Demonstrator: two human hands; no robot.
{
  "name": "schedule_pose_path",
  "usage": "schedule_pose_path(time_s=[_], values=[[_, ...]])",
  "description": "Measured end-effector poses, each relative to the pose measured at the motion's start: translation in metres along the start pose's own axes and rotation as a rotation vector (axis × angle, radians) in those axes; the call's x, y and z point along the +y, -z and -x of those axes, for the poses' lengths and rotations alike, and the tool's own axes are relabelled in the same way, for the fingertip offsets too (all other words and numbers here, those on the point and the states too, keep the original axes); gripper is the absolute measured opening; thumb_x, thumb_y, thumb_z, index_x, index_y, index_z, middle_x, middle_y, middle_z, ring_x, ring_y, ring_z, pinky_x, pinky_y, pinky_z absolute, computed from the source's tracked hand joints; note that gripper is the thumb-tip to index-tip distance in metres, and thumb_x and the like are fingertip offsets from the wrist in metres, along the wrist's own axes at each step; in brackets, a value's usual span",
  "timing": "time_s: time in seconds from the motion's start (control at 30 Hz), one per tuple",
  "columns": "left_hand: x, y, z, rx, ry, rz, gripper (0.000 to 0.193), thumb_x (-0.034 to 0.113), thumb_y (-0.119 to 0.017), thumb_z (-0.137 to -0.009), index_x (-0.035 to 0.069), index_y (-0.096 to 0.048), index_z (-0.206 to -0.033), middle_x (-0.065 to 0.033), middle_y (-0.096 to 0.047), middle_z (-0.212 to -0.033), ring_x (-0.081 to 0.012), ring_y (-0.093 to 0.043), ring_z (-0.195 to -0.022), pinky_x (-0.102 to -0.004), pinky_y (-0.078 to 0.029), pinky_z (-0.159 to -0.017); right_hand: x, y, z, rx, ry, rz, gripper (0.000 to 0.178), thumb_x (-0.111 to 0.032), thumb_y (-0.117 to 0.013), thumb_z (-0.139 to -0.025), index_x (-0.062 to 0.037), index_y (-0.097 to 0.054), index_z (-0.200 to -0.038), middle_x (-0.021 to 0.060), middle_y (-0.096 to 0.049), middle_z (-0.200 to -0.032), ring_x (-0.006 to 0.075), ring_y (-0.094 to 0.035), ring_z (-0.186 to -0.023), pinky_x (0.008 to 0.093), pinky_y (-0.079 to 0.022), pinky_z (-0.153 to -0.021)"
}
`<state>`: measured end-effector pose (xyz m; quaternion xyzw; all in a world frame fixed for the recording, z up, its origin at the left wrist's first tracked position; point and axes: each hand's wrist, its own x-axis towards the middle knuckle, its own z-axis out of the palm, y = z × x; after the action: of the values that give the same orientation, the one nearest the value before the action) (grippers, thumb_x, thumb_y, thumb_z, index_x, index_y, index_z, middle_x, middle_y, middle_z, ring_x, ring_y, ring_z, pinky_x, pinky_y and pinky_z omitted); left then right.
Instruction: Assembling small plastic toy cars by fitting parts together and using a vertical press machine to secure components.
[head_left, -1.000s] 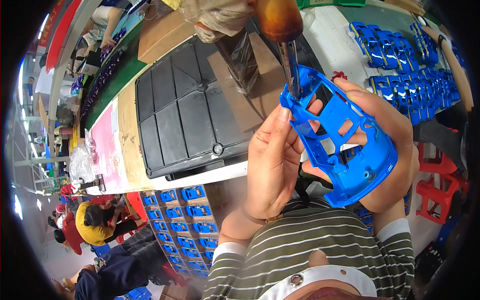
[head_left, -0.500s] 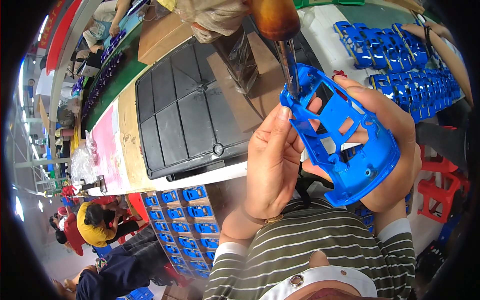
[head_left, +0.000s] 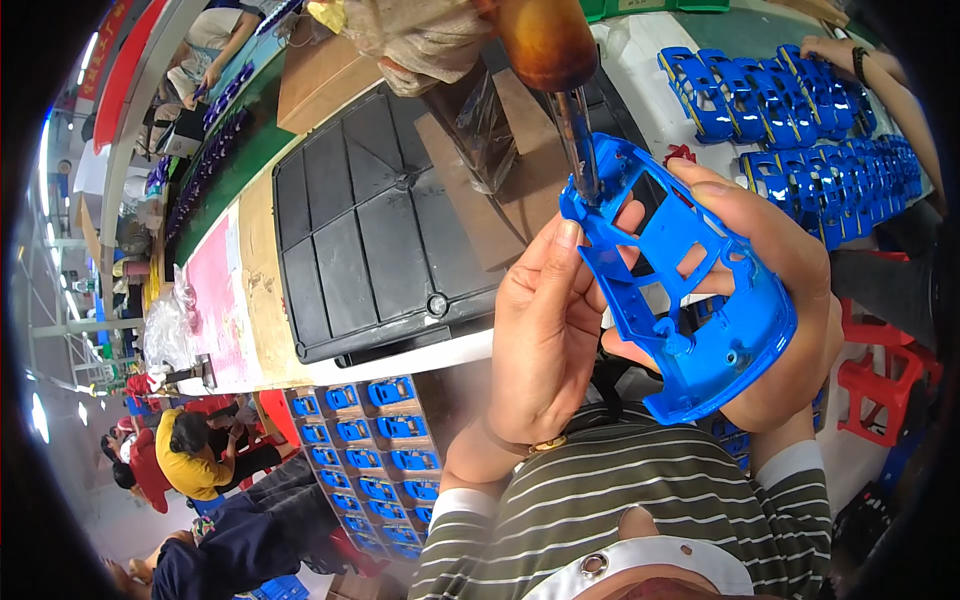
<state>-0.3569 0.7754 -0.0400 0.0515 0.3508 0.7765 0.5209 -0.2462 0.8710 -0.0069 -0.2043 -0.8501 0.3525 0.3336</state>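
Both my hands hold a blue plastic toy car body (head_left: pixel 690 245), its hollow inside turned up and its window openings showing. My left hand (head_left: pixel 548 330) pinches the far left edge between thumb and fingers. Wrapped round the right side and the near end is my right hand (head_left: pixel 775 250), fingers partly hidden beneath the shell. A metal rod (head_left: pixel 576 145) comes down from an amber-brown handle-like part (head_left: pixel 548 45), and its tip reaches into the far left corner of the car body, next to my left thumb. Whether the tip touches the plastic I cannot tell.
A black ribbed plastic lid (head_left: pixel 360 235) lies on the bench, beside a cloth-wrapped stand (head_left: pixel 415 45). More blue car bodies (head_left: pixel 765 95) stand in rows at the far right, near another person's hand (head_left: pixel 830 52). A divided box (head_left: pixel 370 440) of blue car bodies stands below the bench.
The car body has tilted slightly and its near end has shifted a little toward me. My grip looks the same. At the far right the other person's hand has shifted slightly.
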Motion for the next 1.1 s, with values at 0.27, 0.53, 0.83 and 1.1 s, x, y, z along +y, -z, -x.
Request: schedule_pose_path(time_s=[0.27, 0.53, 0.83, 1.1], values=[[0.0022, 0.0014, -0.0001, -0.008, 0.015, -0.001, 0.034, 0.024, -0.043, -0.098, -0.001, -0.052, -0.119, -0.0105, -0.062, -0.111, -0.0087, -0.060, -0.088, -0.0238, -0.052, -0.078, -0.0003, 0.0007, -0.0002, -0.040, -0.018, -0.057, 0.074, -0.015, -0.087, -0.052, 0.0058, -0.054, -0.115, 0.0142, -0.063, -0.106, 0.0201, -0.061, -0.097, 0.0305, -0.047, -0.089], [0.0031, -0.0012, 0.0010, 0.004, -0.017, -0.038, 0.034, 0.023, -0.043, -0.098, -0.001, -0.051, -0.121, -0.0111, -0.060, -0.114, -0.0087, -0.060, -0.089, -0.0242, -0.052, -0.079, 0.0022, 0.0014, -0.0003, -0.039, 0.071, 0.007, 0.074, -0.010, -0.086, -0.053, 0.0058, -0.052, -0.117, 0.0144, -0.062, -0.108, 0.0195, -0.060, -0.100, 0.0297, -0.048, -0.088], [0.0032, 0.0024, 0.0002, -0.011, -0.021, -0.012, 0.034, 0.022, -0.043, -0.098, -0.001, -0.049, -0.122, -0.0120, -0.059, -0.116, -0.0086, -0.060, -0.089, -0.0246, -0.052, -0.081, 0.0013, 0.0018, 0.0003, -0.087, -0.021, -0.104, 0.076, -0.010, -0.087, -0.052, 0.0053, -0.051, -0.117, 0.0155, -0.059, -0.114, 0.0189, -0.061, -0.099, 0.0314, -0.050, -0.086], [0.0022, 0.0005, -0.0011, -0.002, -0.035, -0.022, 0.034, 0.021, -0.043, -0.098, -0.001, -0.050, -0.122, -0.0124, -0.060, -0.116, -0.0086, -0.059, -0.089, -0.0244, -0.051, -0.082, -0.0024, 0.0018, -0.0023, -0.065, 0.002, -0.050, 0.076, -0.011, -0.087, -0.050, 0.0055, -0.053, -0.115, 0.0150, -0.063, -0.107, 0.0190, -0.062, -0.096, 0.0305, -0.050, -0.083]])
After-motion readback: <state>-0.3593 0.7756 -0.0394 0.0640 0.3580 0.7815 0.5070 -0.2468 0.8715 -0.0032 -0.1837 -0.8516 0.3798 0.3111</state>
